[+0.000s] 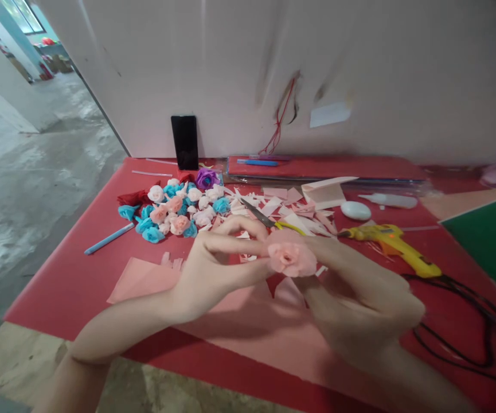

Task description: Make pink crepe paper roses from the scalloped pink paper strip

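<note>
A pink paper flower (289, 256) is held up between my two hands, its open centre facing me. My left hand (219, 258) pinches the flower's left edge between thumb and fingers. From the other side, the fingertips of my right hand (355, 292) close on its right edge. Just behind the flower lie scissors with yellow handles (269, 221), partly covered by my fingers. Pink paper sheets (239, 315) lie under my hands, and a smaller pink sheet (138, 281) lies by my left wrist.
Pink, blue, white, red and purple paper flowers (174, 209) are heaped at the left beside a blue pen (109, 238). Paper scraps (273, 205) spread behind my hands. A yellow glue gun (396, 246) with a black cord lies right. A phone (184, 142) leans against the wall.
</note>
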